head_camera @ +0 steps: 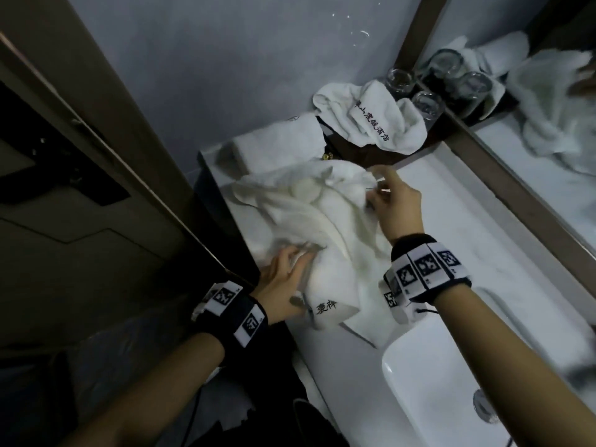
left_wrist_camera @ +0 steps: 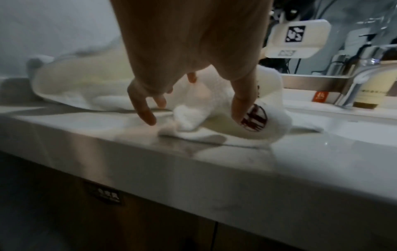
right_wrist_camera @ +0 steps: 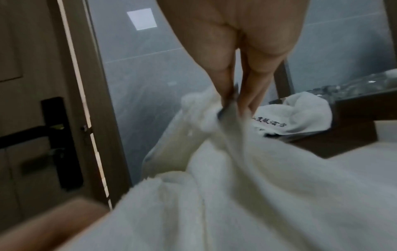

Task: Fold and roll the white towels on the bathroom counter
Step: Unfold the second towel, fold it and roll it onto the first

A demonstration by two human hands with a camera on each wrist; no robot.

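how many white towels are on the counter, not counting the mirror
3: a crumpled towel under both hands, a folded towel behind it by the wall, and a lettered towel beside the glasses. More may be hidden.

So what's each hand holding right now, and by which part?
The right hand pinches the crumpled white towel at its far edge, lifting it. The left hand rests fingers on the towel's near end, not gripping it.

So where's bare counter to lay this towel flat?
Bare counter runs between the right hand and the mirror frame, beyond the basin. The far corner is crowded: crumpled towel, glasses, folded towel.
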